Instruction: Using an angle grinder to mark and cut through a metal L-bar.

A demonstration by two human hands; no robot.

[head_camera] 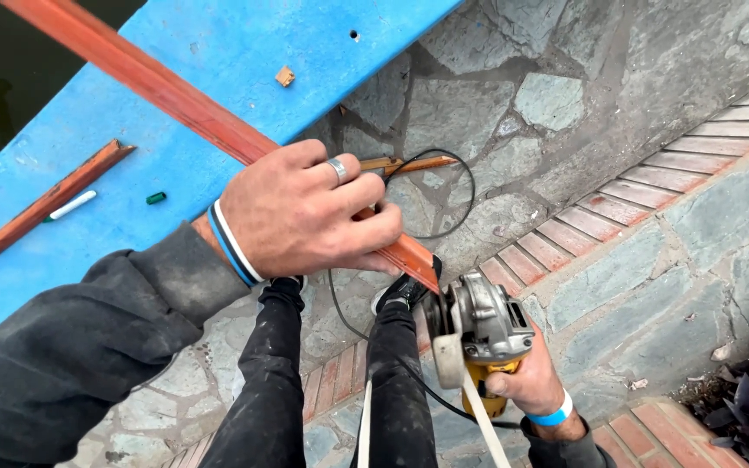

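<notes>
**Holding a red strip against the grinder**

Gripping the long red wooden strip (pixel 175 95) with my left hand (pixel 305 212), I close my fingers fully around it near its lower end. The strip lies slanted across the blue table (pixel 244 52) and its end sticks out past the table edge, over the stone floor (pixel 565 104). I judge I hold it so close to the end to keep it steady and stop it from shaking, because the tool meets it just there.

My right hand (pixel 530 381) is wrapped tight around the yellow body of the angle grinder (pixel 478 334). The grey metal head of the tool points up, and its disc touches, or nearly touches, the free end of the strip; I cannot tell which. The black cable (pixel 439 195) runs from the grinder down between my legs and makes a loop on the floor, so it stays away from the disc.

Counting the things: I see two red strips on the table, the long one in my hand and one shorter strip (pixel 41 208) lying well apart at the left. Beside the short one there is one white marker (pixel 71 205) and one small green cap (pixel 156 198). One small wood chip (pixel 284 76) rests on the blue top. One more thin wooden piece (pixel 413 162) lies just behind my left hand. Each wrist has one band.
</notes>
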